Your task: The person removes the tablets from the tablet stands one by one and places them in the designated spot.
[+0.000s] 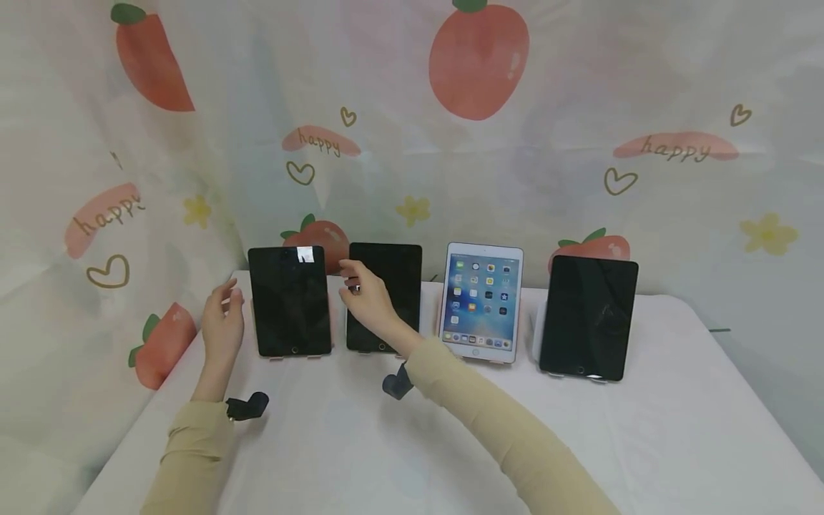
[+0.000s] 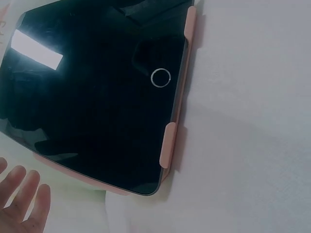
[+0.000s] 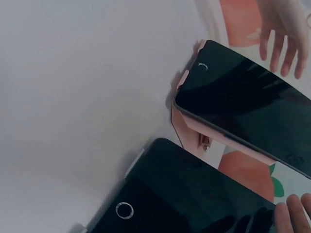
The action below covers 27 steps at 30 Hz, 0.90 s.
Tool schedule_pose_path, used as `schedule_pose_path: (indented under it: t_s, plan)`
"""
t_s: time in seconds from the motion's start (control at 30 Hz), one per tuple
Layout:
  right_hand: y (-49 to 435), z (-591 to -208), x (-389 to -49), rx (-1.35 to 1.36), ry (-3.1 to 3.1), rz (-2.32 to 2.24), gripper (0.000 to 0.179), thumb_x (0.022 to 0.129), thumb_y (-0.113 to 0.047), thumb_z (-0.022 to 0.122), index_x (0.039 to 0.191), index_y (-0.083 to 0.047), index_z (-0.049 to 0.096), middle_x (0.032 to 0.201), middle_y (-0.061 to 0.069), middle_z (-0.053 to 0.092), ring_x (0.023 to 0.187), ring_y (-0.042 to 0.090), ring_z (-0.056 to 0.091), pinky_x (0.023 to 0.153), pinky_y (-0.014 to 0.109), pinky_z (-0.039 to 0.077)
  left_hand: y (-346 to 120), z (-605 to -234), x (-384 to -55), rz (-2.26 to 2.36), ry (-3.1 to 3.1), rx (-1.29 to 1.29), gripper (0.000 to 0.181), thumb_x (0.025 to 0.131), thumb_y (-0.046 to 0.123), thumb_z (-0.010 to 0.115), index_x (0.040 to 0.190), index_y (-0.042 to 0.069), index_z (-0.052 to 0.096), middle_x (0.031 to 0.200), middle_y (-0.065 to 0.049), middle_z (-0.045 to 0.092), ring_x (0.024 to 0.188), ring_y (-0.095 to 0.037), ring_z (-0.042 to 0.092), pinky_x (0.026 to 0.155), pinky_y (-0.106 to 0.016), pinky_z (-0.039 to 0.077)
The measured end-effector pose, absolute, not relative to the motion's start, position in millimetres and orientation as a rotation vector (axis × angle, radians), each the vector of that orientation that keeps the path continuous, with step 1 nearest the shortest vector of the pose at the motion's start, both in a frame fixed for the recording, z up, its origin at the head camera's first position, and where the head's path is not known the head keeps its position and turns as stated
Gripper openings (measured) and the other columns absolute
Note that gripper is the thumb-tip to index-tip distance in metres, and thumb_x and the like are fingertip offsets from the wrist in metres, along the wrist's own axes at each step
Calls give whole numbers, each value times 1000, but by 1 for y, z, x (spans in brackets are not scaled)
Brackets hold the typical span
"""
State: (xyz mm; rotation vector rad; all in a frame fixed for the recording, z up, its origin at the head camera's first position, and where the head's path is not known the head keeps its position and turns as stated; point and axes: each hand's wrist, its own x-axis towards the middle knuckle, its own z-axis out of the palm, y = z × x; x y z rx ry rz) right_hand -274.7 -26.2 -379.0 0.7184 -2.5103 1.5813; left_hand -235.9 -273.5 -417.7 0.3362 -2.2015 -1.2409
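Observation:
My left hand (image 1: pixel 222 325) is raised just left of the leftmost black tablet (image 1: pixel 290 300), fingers relaxed and apart from its edge. That tablet leans on a pink stand (image 2: pixel 167 145), whose lips hold its bottom edge; a bright reflection lies on its dark screen. My right hand (image 1: pixel 372 299) hovers in front of the second black tablet (image 1: pixel 402 275), covering part of its screen. Its fingers, loosely bent, point left towards the gap between the two tablets. Both hands hold nothing. In the right wrist view, right fingertips (image 3: pixel 296 213) show at the second tablet's side.
Farther right stand a white tablet (image 1: pixel 479 304) with a lit home screen and another black tablet (image 1: pixel 589 318), both tilted back on stands. All are in a row on a white-covered table (image 1: pixel 360 443). Behind hangs a fruit-patterned curtain (image 1: pixel 386 86).

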Motion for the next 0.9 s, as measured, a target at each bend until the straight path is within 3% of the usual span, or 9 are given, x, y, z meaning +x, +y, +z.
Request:
schedule_pose_path:
  t_s: [0.13, 0.37, 0.57, 0.67, 0.9]
  plan:
    - [-32, -376, -282, 717, -2516, 1608, 48, 92, -3, 57, 138, -7, 45, 128, 14, 58, 116, 28, 60, 94, 39, 53, -277, -414, -242, -1221, -2200, 331, 38, 101, 23, 43, 132, 4, 54, 123, -23, 58, 107, -36, 58, 82, -26, 40]
    - [-41, -376, -293, 699, -2560, 1636, 50, 94, -5, 56, 142, -11, 41, 130, 12, 56, 116, 26, 59, 90, 36, 53, -277, -407, -252, -1173, -2214, 310, 35, 100, 21, 45, 130, 4, 55, 119, -22, 61, 102, -33, 60, 81, -22, 39]
    - [-48, -379, -299, 681, -2576, 1633, 52, 94, -4, 57, 142, -13, 40, 129, 12, 56, 115, 26, 59, 90, 34, 53, -274, -401, -257, -1201, -2191, 294, 36, 100, 18, 48, 133, 5, 54, 117, -20, 63, 82, 5, 52, 68, -3, 38]
    - [-52, -379, -299, 668, -2582, 1642, 54, 94, -7, 57, 144, -14, 38, 130, 12, 55, 114, 25, 59, 90, 33, 54, -275, -401, -259, -1229, -2168, 276, 35, 99, 15, 49, 132, 4, 54, 115, -22, 62, 74, 17, 46, 63, 0, 38]
    - [-63, -377, -301, 588, -2556, 1654, 55, 93, -6, 59, 144, -16, 39, 122, 12, 60, 105, 24, 62, 79, 27, 54, -275, -400, -264, -1304, -2144, 257, 34, 98, 9, 49, 130, 1, 55, 114, -23, 60, 74, 13, 47, 61, 1, 40]
